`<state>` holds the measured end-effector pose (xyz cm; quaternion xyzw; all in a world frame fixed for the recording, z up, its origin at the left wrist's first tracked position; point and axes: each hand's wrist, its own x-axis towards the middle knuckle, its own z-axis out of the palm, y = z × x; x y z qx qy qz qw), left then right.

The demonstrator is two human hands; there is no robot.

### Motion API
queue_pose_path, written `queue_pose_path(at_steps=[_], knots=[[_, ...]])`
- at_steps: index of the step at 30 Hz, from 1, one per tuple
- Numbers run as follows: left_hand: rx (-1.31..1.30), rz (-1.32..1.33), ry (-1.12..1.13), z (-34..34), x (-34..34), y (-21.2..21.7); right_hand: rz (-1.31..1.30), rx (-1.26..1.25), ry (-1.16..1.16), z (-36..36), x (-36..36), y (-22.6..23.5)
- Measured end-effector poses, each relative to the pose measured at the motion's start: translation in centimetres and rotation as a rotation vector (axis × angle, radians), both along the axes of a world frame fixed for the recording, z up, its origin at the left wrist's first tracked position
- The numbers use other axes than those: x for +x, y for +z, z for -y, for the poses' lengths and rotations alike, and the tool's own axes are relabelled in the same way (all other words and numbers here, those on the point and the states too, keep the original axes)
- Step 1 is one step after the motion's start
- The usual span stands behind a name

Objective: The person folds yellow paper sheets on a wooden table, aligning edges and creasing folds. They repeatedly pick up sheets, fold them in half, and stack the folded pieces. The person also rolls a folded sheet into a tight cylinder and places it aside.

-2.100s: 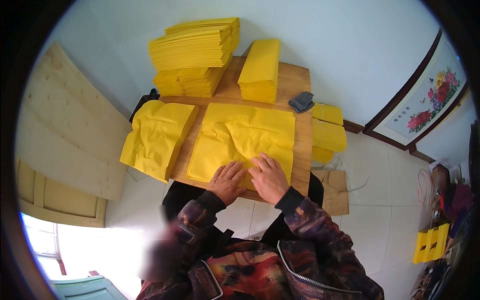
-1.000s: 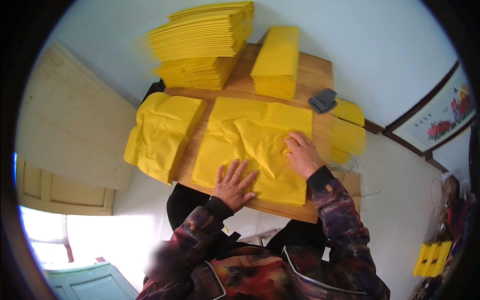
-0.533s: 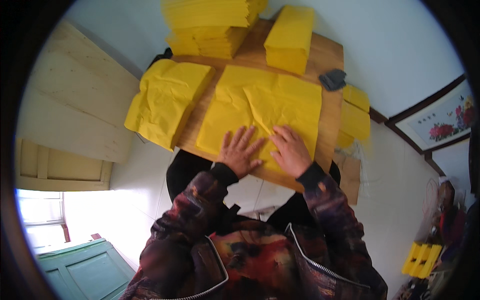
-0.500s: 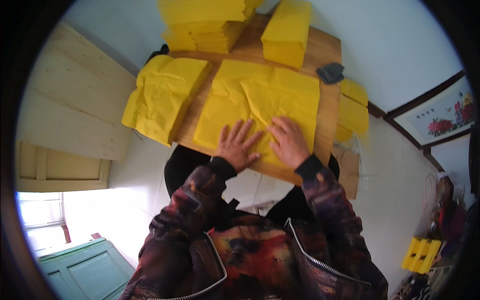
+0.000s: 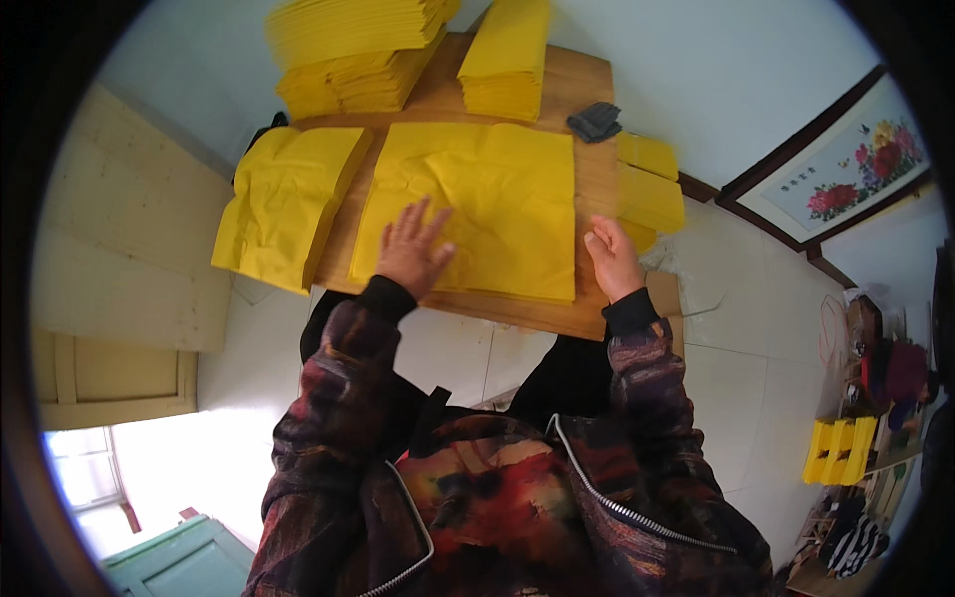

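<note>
A wide, creased stack of yellow paper sheets [image 5: 497, 209] lies flat on the wooden table [image 5: 593, 189] in front of me. Over its left part is my left hand [image 5: 413, 249], fingers spread and holding nothing; whether it touches the paper I cannot tell. Beyond the right edge of that stack, my right hand [image 5: 614, 261] hovers at the table's right side, turned edge-on with its fingers fairly straight and nothing seen in it. To the left, another crumpled yellow paper pile [image 5: 288, 204] overhangs the table's edge.
Tall stacks of folded yellow paper [image 5: 348, 75] and a narrower yellow stack [image 5: 505, 65] stand at the back. A dark grey cloth [image 5: 594, 122] sits at the far right corner. More yellow bundles [image 5: 652, 199] are beside the table, below a framed flower picture [image 5: 846, 169].
Both hands have left the middle of the yellow sheets: my right hand moved right past their edge, my left hand moved left. The view has shifted, and the sheets look flatter and squarer.
</note>
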<state>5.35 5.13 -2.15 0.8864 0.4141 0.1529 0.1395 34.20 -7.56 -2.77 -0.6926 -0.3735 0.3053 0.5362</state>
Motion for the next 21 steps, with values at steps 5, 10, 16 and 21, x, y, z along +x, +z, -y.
queue_pose_path(at_steps=[5, 10, 16, 21], knots=[[-0.035, -0.058, 0.207, -7.2, -1.2, 0.6, 0.227, -0.054, 0.068, -3.3, 2.0, -1.0], [-0.172, 0.027, 0.317, -11.4, -1.4, -1.5, 0.304, -0.109, 0.104, -4.9, 0.5, -0.4], [-0.052, 0.111, 0.223, -13.2, -2.4, -3.9, 0.384, -0.138, 0.101, -4.7, -0.6, 0.7], [-0.522, 0.435, 0.347, -13.9, -2.8, -3.6, 0.369, -0.093, 0.077, -4.8, -0.5, 0.5]])
